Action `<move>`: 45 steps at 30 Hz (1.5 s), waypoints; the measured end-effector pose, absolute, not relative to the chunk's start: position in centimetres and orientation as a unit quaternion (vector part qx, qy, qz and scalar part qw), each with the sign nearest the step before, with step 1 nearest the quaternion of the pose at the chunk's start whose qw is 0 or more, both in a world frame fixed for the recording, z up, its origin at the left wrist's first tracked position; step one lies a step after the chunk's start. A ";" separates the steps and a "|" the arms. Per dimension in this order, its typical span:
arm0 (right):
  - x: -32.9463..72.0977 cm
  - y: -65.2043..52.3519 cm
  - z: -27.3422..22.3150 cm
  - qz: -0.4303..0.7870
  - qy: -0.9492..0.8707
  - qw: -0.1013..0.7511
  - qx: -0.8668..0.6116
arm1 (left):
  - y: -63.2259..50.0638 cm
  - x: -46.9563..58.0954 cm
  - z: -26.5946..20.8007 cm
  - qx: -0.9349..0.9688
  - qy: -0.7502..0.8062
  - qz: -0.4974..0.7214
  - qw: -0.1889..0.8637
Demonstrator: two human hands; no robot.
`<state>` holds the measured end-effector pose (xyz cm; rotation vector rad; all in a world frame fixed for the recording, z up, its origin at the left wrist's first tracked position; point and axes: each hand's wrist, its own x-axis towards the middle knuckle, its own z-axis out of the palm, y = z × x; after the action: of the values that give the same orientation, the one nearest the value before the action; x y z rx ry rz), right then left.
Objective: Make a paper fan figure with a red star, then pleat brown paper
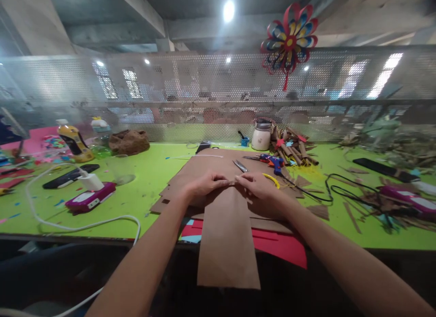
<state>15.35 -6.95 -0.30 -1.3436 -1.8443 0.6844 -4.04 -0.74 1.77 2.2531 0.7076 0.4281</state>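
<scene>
A long strip of brown kraft paper [227, 244] hangs toward me over the table's front edge. My left hand [211, 182] and my right hand [254, 184] meet at its far end, both pinching the paper there with thumbs and fingers close together. Beneath them lies a stack of larger brown paper sheets [184, 174]. Scissors with yellow handles [271, 179] rest just beyond my right hand, partly hidden by it; their silver blades [240, 165] point away. Red paper [281, 249] sticks out from under the stack at the front.
A blue glue gun [272, 161] with a black cable lies behind the scissors. Purple power strips [91, 198] sit left and right. A white jar [261, 136], rolled paper pieces [295, 149], a yellow bottle [75, 142] and a clear cup [121, 170] stand farther back, before a perforated screen [190, 99].
</scene>
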 end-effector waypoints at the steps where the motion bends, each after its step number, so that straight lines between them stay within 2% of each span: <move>1: 15.4 -6.9 -0.3 0.302 -0.711 0.367 -0.519 | -0.7 -4.0 1.9 0.871 0.270 0.173 0.374; 7: 15.5 -6.6 -1.0 0.420 -0.639 0.433 -0.478 | -1.1 -3.9 2.0 0.843 0.272 0.195 0.421; 12: 15.9 -6.0 -1.6 0.404 -0.639 0.446 -0.479 | -1.1 -3.8 1.7 0.840 0.280 0.204 0.417; 18: 16.3 -6.6 -0.8 0.343 -0.737 0.355 -0.461 | -0.8 -3.9 1.2 0.864 0.268 0.209 0.371; 22: 15.4 -7.8 0.8 0.272 -0.792 0.346 -0.424 | -0.9 -3.7 1.1 0.869 0.253 0.209 0.372; 26: 15.3 -8.1 1.0 0.246 -0.784 0.309 -0.480 | -1.0 -3.7 1.4 0.876 0.243 0.203 0.365; 38: 17.4 -6.3 -0.6 0.288 -0.788 0.303 -0.452 | -0.4 -4.6 1.0 0.818 0.282 0.155 0.477; 41: 17.4 -6.2 -0.8 0.307 -0.779 0.307 -0.452 | -0.5 -4.5 1.0 0.810 0.309 0.162 0.471; 45: 17.1 -6.3 -0.9 0.319 -0.771 0.310 -0.456 | -0.5 -4.3 0.9 0.828 0.331 0.192 0.409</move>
<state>17.13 -6.25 -0.93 -1.2052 -2.0355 0.8421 -4.30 -0.54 0.93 2.0865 0.8348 0.4830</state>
